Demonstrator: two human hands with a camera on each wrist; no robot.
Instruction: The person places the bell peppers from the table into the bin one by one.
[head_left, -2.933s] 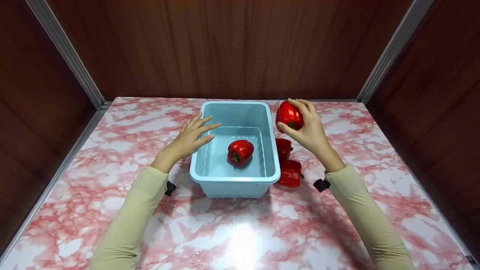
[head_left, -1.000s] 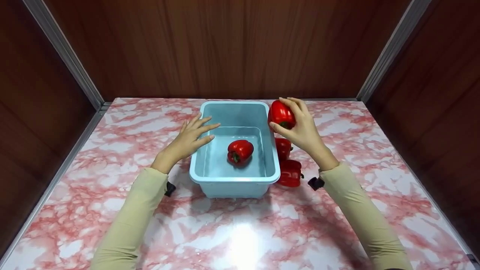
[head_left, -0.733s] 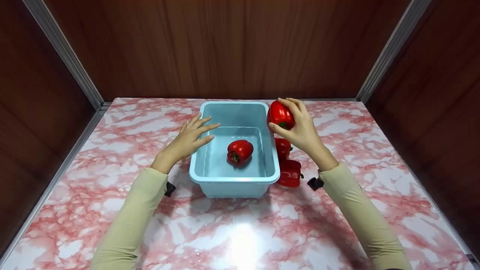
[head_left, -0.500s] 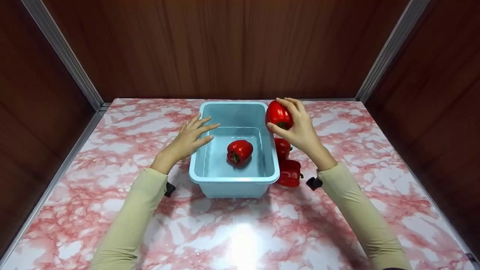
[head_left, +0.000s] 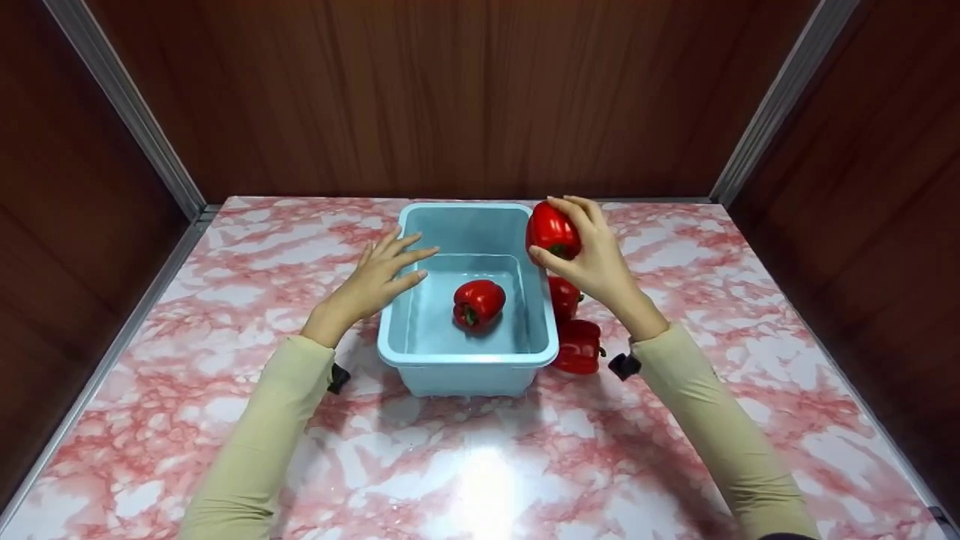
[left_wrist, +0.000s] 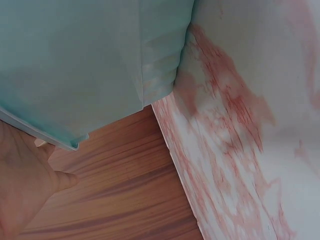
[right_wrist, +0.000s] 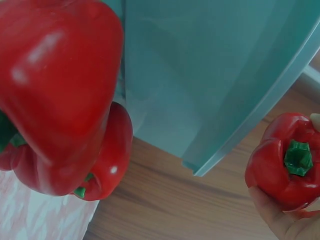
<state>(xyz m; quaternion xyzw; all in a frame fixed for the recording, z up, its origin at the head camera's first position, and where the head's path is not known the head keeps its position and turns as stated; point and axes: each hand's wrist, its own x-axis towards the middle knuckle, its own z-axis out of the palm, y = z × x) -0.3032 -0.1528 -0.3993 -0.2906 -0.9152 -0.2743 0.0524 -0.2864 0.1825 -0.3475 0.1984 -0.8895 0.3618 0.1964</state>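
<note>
My right hand (head_left: 589,251) grips a red bell pepper (head_left: 553,230) in the air above the right rim of the light blue tub (head_left: 469,352); the right wrist view shows this held pepper (right_wrist: 287,167) with its green stem. Another red pepper (head_left: 478,304) lies inside the tub. Two more peppers (head_left: 565,298) (head_left: 579,347) lie on the marble table just right of the tub, and they loom large in the right wrist view (right_wrist: 60,85). My left hand (head_left: 375,281) rests with straight fingers against the tub's left rim, holding nothing.
The pink marble table (head_left: 480,457) is walled by dark wood panels at the back and both sides, with metal corner strips (head_left: 124,109). The tub's outer wall (left_wrist: 90,65) fills the left wrist view.
My right hand has carried the pepper to the left, from beside the tub to over its right rim. The left hand and the other peppers have stayed put.
</note>
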